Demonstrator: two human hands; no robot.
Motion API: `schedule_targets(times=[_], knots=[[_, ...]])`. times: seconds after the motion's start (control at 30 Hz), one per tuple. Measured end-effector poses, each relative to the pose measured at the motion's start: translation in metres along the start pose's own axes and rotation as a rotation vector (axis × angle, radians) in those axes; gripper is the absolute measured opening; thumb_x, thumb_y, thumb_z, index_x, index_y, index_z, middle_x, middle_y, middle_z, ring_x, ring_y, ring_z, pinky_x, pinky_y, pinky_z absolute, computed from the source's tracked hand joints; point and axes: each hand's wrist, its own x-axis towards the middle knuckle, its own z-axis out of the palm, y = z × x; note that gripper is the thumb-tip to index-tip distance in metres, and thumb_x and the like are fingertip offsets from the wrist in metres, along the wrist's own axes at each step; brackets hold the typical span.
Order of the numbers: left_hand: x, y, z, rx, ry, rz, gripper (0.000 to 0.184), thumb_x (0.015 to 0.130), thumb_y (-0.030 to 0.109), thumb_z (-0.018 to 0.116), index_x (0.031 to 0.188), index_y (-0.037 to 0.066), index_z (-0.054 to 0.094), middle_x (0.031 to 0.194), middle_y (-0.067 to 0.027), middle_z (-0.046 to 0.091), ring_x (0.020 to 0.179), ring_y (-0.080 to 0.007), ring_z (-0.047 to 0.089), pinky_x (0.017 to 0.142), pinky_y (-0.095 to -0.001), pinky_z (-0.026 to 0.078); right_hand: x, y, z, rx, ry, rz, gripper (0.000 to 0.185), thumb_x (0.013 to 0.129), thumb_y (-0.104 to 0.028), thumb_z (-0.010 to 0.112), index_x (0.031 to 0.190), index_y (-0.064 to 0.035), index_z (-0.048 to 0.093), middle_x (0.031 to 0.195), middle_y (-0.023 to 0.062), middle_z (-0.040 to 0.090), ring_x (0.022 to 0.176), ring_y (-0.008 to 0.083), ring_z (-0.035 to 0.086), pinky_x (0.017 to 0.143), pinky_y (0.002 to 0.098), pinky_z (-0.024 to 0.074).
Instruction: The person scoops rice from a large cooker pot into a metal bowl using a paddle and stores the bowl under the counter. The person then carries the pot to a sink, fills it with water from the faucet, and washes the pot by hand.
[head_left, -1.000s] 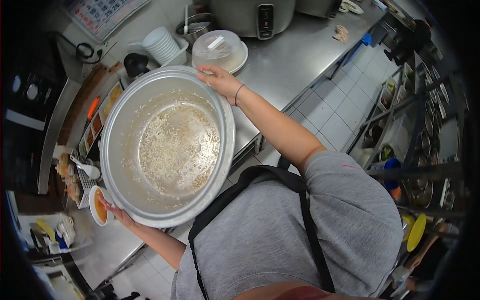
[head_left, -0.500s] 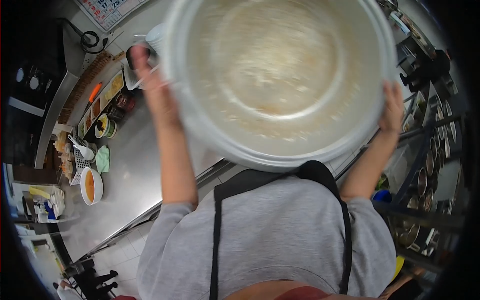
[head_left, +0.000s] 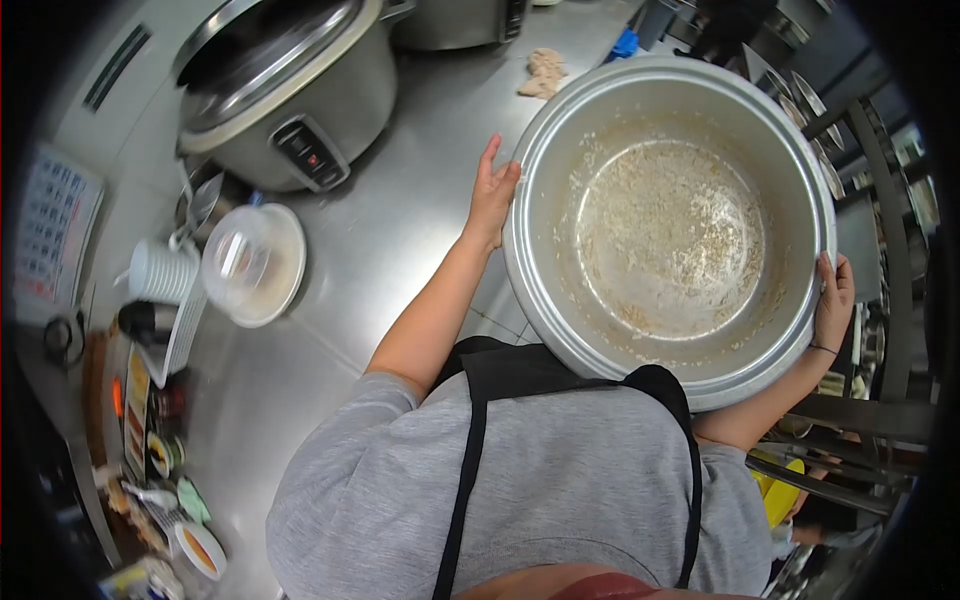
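Note:
A large round metal pot, its inside streaked with stuck rice grains, is held up in front of my chest, its mouth facing me. My left hand presses against the pot's left rim, thumb and fingers partly spread. On the opposite side my right hand grips the rim, with fingertips over the edge; a thin dark band circles that wrist. Left of the pot stands the steel counter.
A large cooker stands at the upper left, with a lidded white plate below it. A beige cloth lies near the pot. Metal racks line the right; an orange-filled bowl is lower left.
The view has turned toward the right part of the counter and the cooker. The pot has swung away from the condiment trays, and both hands still hold it by its sides.

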Motion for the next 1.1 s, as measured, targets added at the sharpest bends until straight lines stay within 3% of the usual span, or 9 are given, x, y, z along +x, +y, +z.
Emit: schedule_targets(times=[0.43,0.5,0.63,0.7,0.77,0.8,0.93,1.03,1.1], knots=[[0.125,-0.05,-0.089,0.135,-0.032,-0.539,0.055,0.085,0.039,0.048,0.127,0.008,0.03,0.117,-0.0123,0.044,0.109,-0.0202,0.041,0.092,-0.0344,0.033,0.045,-0.031,0.122,-0.226,0.109,0.103,0.016,0.079,-0.02,0.06,0.082,-0.0063,0.052,0.071,-0.0059,0.048,0.066,0.0028,0.04,0.06,0.0159,0.0317],[0.147,-0.063,-0.119,0.742,-0.157,0.124,0.055,0.084,0.04,0.049,0.125,0.007,0.034,0.117,-0.0153,0.044,0.109,-0.0249,0.041,0.093,-0.0362,0.031,0.051,-0.034,0.155,-0.267,0.113,0.107,0.015,0.078,-0.019,0.06,0.08,-0.0063,0.052,0.071,-0.006,0.048,0.065,0.0029,0.04,0.06,0.0164,0.0313],[0.18,-0.043,-0.142,1.154,-0.459,0.246,0.052,0.083,0.039,0.047,0.126,0.013,0.036,0.128,-0.0127,0.037,0.122,-0.0318,0.027,0.099,-0.0419,0.024,0.064,-0.024,0.221,-0.326,0.092,0.092,0.013,0.077,-0.016,0.061,0.077,-0.0061,0.052,0.068,-0.0052,0.048,0.063,0.0032,0.04,0.057,0.0173,0.0314],[0.19,-0.039,-0.149,1.281,-0.523,0.197,0.05,0.085,0.042,0.041,0.126,0.014,0.037,0.133,-0.0074,0.033,0.126,-0.0266,0.022,0.101,-0.0487,0.015,0.079,0.002,0.245,-0.391,0.088,0.06,0.015,0.077,-0.016,0.061,0.074,-0.0055,0.051,0.065,-0.004,0.048,0.06,0.0038,0.04,0.054,0.0184,0.0322],[0.199,-0.038,-0.16,1.526,-0.54,-0.157,0.051,0.086,0.046,0.033,0.128,0.015,0.035,0.135,-0.0042,0.03,0.128,-0.0203,0.019,0.101,-0.0544,0.005,0.093,0.034,0.259,-0.454,0.118,0.028,0.017,0.075,-0.015,0.062,0.071,-0.0048,0.049,0.058,-0.0029,0.047,0.053,0.0041,0.039,0.049,0.0197,0.0319],[0.206,-0.05,-0.162,1.613,-0.493,-0.105,0.051,0.087,0.046,0.029,0.129,0.016,0.034,0.137,-0.0027,0.027,0.129,-0.0166,0.018,0.1,-0.0552,0.001,0.105,0.058,0.253,-0.45,0.119,0.048,0.017,0.075,-0.014,0.062,0.07,-0.0047,0.048,0.058,-0.0028,0.047,0.053,0.0041,0.039,0.048,0.0195,0.0316],[0.237,-0.06,-0.169,1.731,-0.326,-0.076,0.053,0.087,0.047,0.028,0.129,0.016,0.033,0.137,-0.0024,0.027,0.129,-0.0169,0.018,0.1,-0.0548,0.003,0.136,0.105,0.244,-0.454,0.117,0.125,0.018,0.074,-0.012,0.061,0.068,-0.0053,0.045,0.056,-0.0027,0.045,0.051,0.0042,0.038,0.047,0.0191,0.0307],[0.261,-0.062,-0.183,1.721,-0.147,-0.161,0.054,0.086,0.047,0.03,0.13,0.016,0.031,0.136,-0.0095,0.028,0.128,-0.023,0.019,0.101,-0.0527,0.007,0.15,0.15,0.234,-0.349,0.097,0.119,0.018,0.073,-0.011,0.061,0.068,-0.0053,0.045,0.057,-0.0023,0.045,0.051,0.0044,0.037,0.047,0.0191,0.0307],[0.279,-0.077,-0.182,1.891,-0.186,0.022,0.056,0.086,0.048,0.032,0.131,0.015,0.029,0.134,-0.0188,0.027,0.126,-0.0311,0.021,0.102,-0.0486,0.011,0.171,0.183,0.227,-0.347,0.085,0.17,0.017,0.073,-0.011,0.062,0.07,-0.0046,0.046,0.058,-0.0018,0.046,0.052,0.0048,0.038,0.048,0.0196,0.0317]])
